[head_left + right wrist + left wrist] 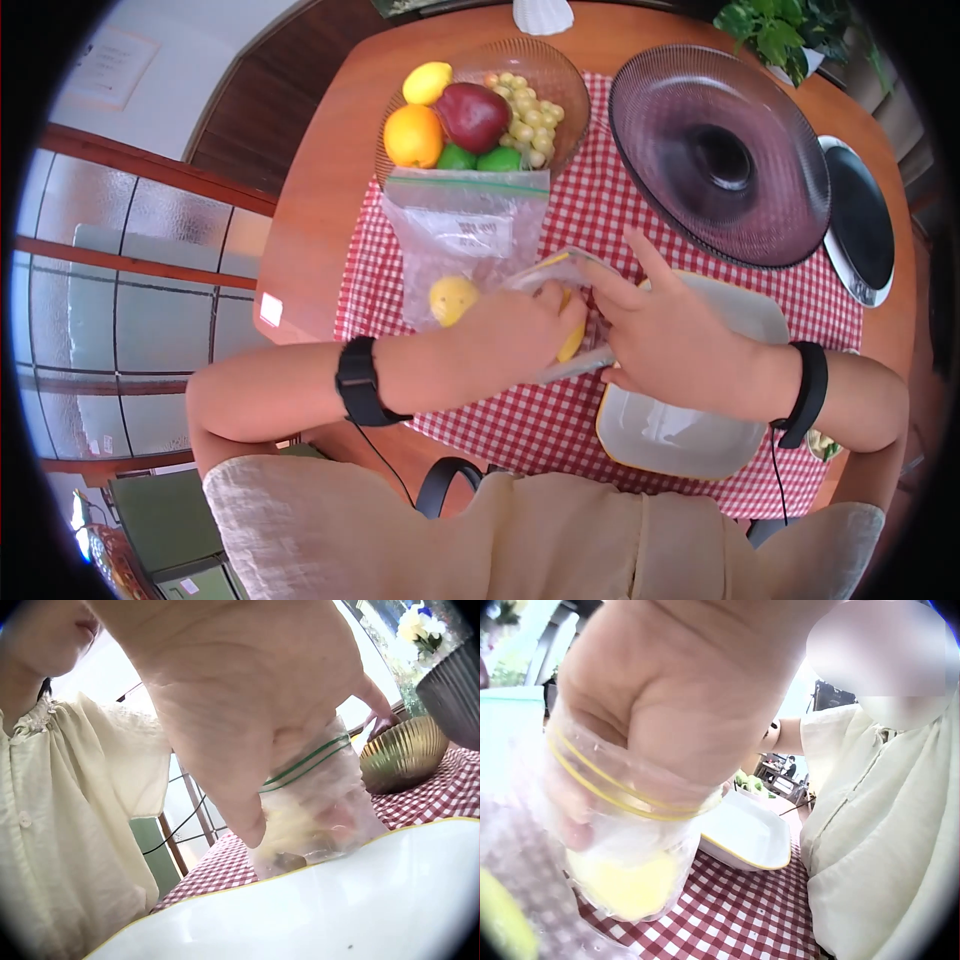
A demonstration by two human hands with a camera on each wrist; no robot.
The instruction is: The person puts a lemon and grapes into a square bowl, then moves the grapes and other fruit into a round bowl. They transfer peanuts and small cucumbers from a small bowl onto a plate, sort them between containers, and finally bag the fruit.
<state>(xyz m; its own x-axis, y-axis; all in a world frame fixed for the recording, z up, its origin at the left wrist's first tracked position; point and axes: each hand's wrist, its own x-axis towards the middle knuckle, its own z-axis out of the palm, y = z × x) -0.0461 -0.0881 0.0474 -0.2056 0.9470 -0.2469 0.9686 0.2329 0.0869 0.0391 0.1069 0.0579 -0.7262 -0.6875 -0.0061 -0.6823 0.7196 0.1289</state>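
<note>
My left hand (525, 325) reaches into the mouth of an upright clear zip bag (322, 802). A yellow thing (630, 881) shows through the plastic below its fingers; I cannot tell whether they grip it. Something reddish also shows inside. With thumb and fingers on its sides, my right hand (680, 345) holds the bag near its top, other fingers spread. Beside my left hand lies another clear zip bag (425, 225) with a green-edged seal and a lemon (453, 300) in it. A white baking dish (690, 430) with a yellow rim stands under my right hand.
Ahead on the left is a ribbed glass bowl (565, 85) with a lemon, an orange, a dark red fruit, grapes and green fruit. A large purple glass dish (660, 150) stands at the right, beside a dark oval plate (862, 225). A red checked cloth (480, 430) covers the table.
</note>
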